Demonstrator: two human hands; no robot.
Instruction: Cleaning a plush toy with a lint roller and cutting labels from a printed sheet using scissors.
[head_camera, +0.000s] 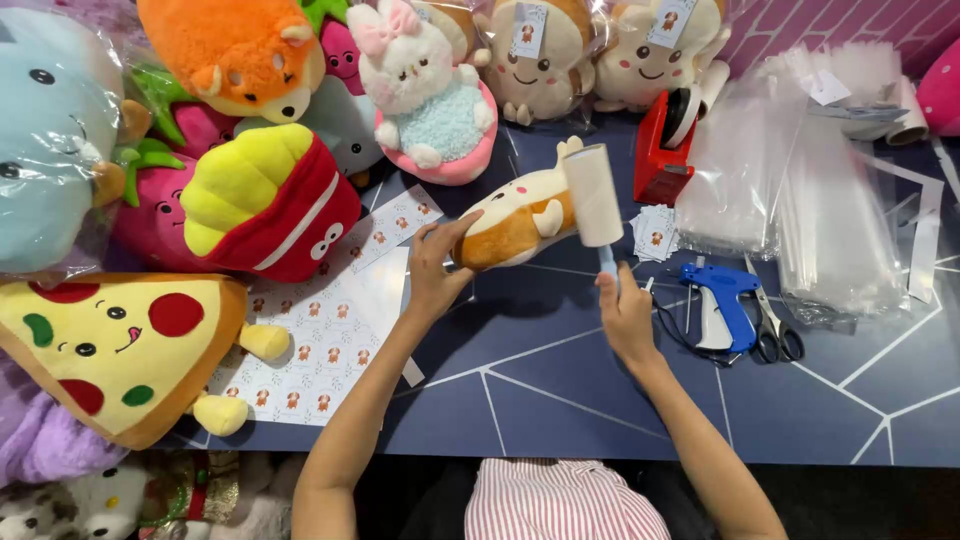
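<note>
Both your forearms come up from the bottom edge of the view and lean toward each other, bare from elbow to wrist. Your left arm rises steeply from the lower left, and the wrist bends a little to the right. Your left hand (432, 268) is closed in a grip, with the thumb pointing up and to the right and the fingers curled under. Your right arm comes from the lower right at a slant. Your right hand (626, 318) is lower than the left, its back turned to the camera, with the fingers wrapped tight in a fist. The two hands are near each other but do not touch.
</note>
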